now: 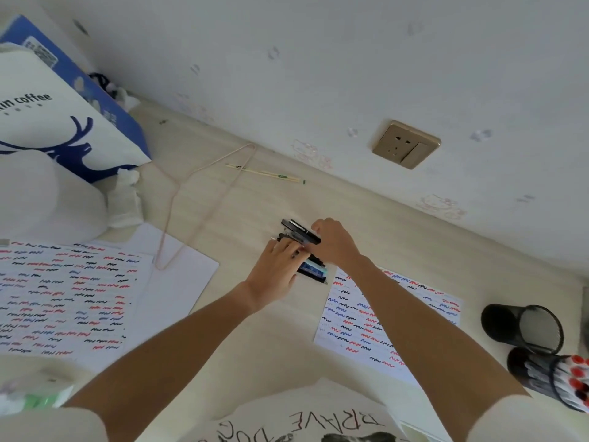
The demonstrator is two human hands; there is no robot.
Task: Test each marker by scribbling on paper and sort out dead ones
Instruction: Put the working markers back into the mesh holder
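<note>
While both hands work the marker bundle [306, 250] at the far side of the desk [242, 199], no scribbling is under way, so this reads as gathering or sorting rather than testing. Left hand [275, 272] lies on the bundle's near end, fingers mostly extended over the barrels; whether they pinch one marker or only press, can't tell. Right hand [333, 242] is curled over the far end, thumb and fingers wrapped on the black markers. Bundle shows black barrels with a few blue ones under the left fingertips, sticking out just past the knuckles toward the scribble sheet [382, 320]. That sheet sits near the right forearm, full of red, blue and black squiggles. A bigger filled sheet [63, 291] lies well left of the left hand. Two mesh pen holders [522, 327] lie tipped over, well right of the right wrist; one holds red-capped markers [573, 378]. Next move, I'd guess: pull one marker free, uncap, test in a blank gap.
</note>
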